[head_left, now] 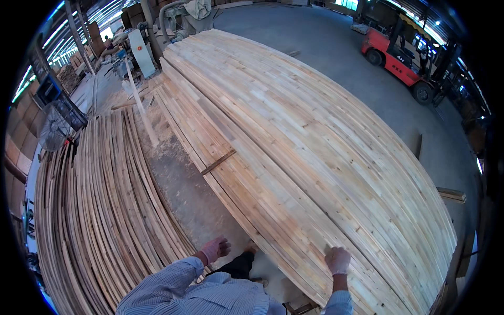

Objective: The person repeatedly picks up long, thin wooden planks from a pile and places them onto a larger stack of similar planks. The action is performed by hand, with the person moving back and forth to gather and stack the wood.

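Observation:
My left hand (216, 249), in a pale glove, hangs over the gap between two stacks of wood. Its fingers are curled in, and nothing shows in them. My right hand (337, 260), also gloved, is closed in a fist over the near part of the pale planks (273, 210). Whether it touches or grips a plank is hidden by the back of the hand. These long planks lie side by side, with a dark seam running lengthwise. A short brown stick (218, 161) lies across them on the left side.
Rough, narrow wood strips (115, 194) are stacked at my left. Sawdust (164, 128) covers the floor between the stacks, where a long pale strip (140, 105) leans. A machine (142, 52) stands at the far left. A red forklift (396, 60) is parked at the far right.

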Action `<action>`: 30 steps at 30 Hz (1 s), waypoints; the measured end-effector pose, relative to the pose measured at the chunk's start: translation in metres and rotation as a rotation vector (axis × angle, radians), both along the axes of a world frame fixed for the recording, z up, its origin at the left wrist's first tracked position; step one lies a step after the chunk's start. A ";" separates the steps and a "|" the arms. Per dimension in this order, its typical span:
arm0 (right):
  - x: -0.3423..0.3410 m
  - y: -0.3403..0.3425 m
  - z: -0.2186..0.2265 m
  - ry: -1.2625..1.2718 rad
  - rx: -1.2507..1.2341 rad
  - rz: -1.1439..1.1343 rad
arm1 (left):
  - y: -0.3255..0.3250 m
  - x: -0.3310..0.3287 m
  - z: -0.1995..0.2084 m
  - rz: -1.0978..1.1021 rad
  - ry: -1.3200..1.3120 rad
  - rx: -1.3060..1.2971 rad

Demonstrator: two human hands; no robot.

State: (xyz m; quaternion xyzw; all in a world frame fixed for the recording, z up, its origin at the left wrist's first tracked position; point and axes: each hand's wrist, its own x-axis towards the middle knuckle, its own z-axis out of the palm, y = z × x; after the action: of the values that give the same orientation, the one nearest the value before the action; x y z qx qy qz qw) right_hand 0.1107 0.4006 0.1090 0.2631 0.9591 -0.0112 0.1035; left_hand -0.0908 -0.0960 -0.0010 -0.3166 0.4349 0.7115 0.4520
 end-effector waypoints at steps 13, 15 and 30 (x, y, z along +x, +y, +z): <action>0.147 -0.215 0.067 0.083 -0.581 -0.090 | 0.134 0.083 -0.004 0.053 0.044 0.247; 0.191 -0.212 0.035 0.170 -0.588 -0.113 | 0.135 0.080 -0.008 0.052 0.028 0.146; 0.488 -0.167 -0.100 -0.567 -0.194 -0.077 | 0.120 0.110 -0.075 -0.097 0.108 -0.029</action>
State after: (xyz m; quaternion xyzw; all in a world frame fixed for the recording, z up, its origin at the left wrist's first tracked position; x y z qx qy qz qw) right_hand 0.5990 0.2341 0.0089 0.2809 0.8757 -0.0328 0.3914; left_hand 0.0196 0.0238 -0.0761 -0.2625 0.4838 0.6985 0.4573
